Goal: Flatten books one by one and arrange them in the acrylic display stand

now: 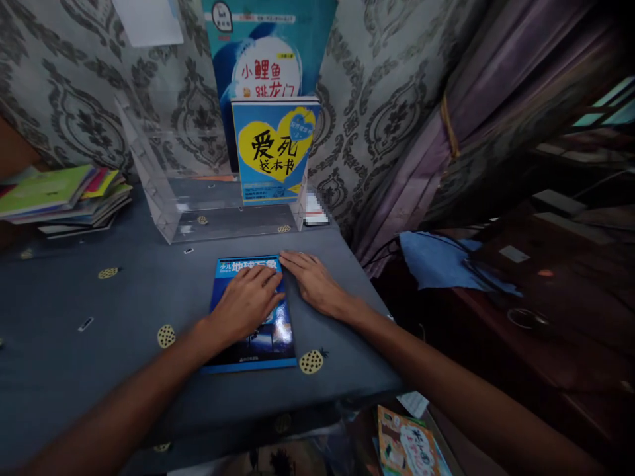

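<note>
A dark blue book [253, 350] with Chinese characters on its cover lies flat on the grey tablecloth [124, 370]. Across the upper middle of the cover rests my left hand [251, 297], palm down with its fingers stretched out. My right hand [315, 283] lies flat on the cloth to the right, its fingertips touching the book's upper right corner. Behind the book is a clear plastic rack [169, 205]. A blue book with a yellow heart [275, 155] stands upright at the rack's right side, and a tall teal book [272, 43] stands behind it.
A stack of books and booklets [64, 198] lies at the table's left. Patterned wallpaper [381, 86] and a purple curtain [411, 158] rise behind. Right of the table are a blue cloth [441, 261] and cables. An orange book [409, 446] sits low, below the table's front edge.
</note>
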The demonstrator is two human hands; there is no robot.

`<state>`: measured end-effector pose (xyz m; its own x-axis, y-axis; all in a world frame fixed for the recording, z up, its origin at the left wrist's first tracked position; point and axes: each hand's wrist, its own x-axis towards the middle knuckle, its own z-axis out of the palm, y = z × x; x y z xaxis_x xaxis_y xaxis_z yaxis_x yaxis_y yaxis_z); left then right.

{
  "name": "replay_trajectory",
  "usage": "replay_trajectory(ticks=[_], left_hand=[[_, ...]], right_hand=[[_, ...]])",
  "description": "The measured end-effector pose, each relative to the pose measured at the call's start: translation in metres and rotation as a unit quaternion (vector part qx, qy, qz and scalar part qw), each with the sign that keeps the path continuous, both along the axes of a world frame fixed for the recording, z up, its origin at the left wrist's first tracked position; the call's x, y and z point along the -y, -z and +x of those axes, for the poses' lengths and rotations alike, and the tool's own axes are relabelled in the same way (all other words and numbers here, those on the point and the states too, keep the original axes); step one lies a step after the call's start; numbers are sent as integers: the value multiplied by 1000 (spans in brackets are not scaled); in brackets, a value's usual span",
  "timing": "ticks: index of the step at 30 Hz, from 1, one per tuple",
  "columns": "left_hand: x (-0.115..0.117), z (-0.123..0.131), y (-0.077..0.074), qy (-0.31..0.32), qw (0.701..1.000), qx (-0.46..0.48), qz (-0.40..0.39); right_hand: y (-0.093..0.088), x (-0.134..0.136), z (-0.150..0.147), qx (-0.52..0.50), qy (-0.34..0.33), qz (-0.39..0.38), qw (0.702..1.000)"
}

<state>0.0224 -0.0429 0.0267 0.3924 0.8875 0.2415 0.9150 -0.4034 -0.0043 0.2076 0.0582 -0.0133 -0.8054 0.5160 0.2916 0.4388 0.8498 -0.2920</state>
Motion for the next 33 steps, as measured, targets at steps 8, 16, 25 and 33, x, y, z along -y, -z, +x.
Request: replay_trajectory(ticks=[8, 16, 25, 33], left_hand=[[-2, 4, 21, 7, 1000, -5, -21], [-4, 4, 20, 15, 1000, 21, -18], [-2, 3, 20, 30, 999, 29, 8], [0, 1, 19, 81, 993, 64, 55]], right_hand=[[3, -2, 1, -21, -21, -35, 999], [3, -3, 0, -31, -25, -46, 998], [5, 2, 1, -40, -18, -35, 998], [7, 14, 7, -88, -36, -38, 995]])
